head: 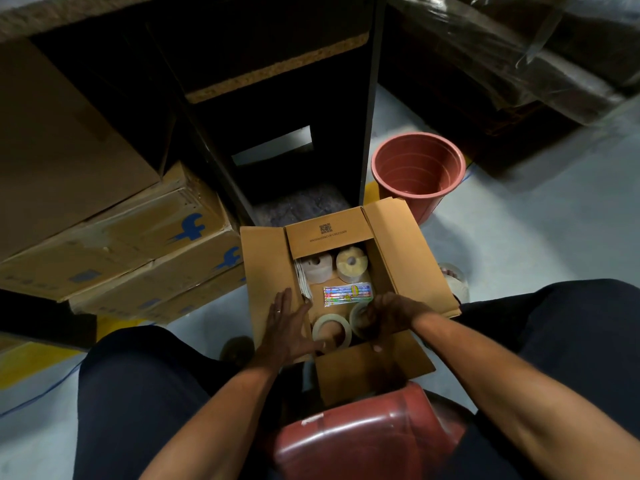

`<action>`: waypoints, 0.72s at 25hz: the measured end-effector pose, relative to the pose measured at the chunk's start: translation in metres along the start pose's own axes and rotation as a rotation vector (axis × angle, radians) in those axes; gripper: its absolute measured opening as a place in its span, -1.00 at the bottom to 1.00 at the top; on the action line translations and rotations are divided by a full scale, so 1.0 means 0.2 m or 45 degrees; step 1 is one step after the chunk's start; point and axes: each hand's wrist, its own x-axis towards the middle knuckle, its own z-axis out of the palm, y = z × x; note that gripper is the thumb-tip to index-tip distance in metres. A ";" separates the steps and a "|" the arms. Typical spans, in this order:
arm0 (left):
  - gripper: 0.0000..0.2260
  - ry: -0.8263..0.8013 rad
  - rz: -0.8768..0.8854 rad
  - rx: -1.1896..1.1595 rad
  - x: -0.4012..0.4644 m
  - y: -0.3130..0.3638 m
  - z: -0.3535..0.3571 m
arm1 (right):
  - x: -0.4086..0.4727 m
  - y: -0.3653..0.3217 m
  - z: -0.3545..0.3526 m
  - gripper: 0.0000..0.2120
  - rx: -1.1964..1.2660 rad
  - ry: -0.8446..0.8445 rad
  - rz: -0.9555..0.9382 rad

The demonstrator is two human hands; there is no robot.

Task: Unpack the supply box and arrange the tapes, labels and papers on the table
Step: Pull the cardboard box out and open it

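An open cardboard supply box (408, 251) stands on the floor between my knees, flaps spread. Inside are two label rolls, one white (317, 268) and one yellowish (351, 263), a colourful flat packet (348, 294), a stack of papers (301, 282) upright along the left wall, and two tape rolls at the near end. My left hand (287, 323) lies flat with straight fingers on the box's left flap and edge, next to the beige tape roll (330, 332). My right hand (388, 315) curls round the second tape roll (358, 318), which it mostly hides.
A red-brown plastic bucket (417, 168) stands behind the box to the right. Stacked cardboard cartons (138, 244) fill the left. A dark table frame (277, 98) rises ahead. I sit on a red stool (363, 441). Another pale roll (455, 278) lies on the floor right of the box.
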 end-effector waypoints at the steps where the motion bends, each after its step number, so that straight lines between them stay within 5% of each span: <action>1: -0.10 0.066 -0.073 0.018 0.01 0.00 0.00 | 0.01 0.00 0.01 -0.17 0.039 -0.014 0.001; 8: 0.18 0.201 -0.559 -0.077 0.08 0.01 -0.04 | 0.17 0.17 0.13 -0.23 0.404 -0.046 -0.015; 14: 0.15 0.268 -0.645 -0.412 0.12 0.00 -0.06 | 0.10 0.06 0.08 -0.27 0.649 -0.115 -0.134; 16: 0.15 0.246 -0.625 -0.456 0.10 0.01 -0.05 | 0.12 0.07 0.10 -0.60 0.573 0.122 -0.169; 18: 0.16 0.123 -0.600 -0.579 0.09 0.04 -0.02 | 0.09 0.08 0.11 -0.78 0.867 0.086 -0.180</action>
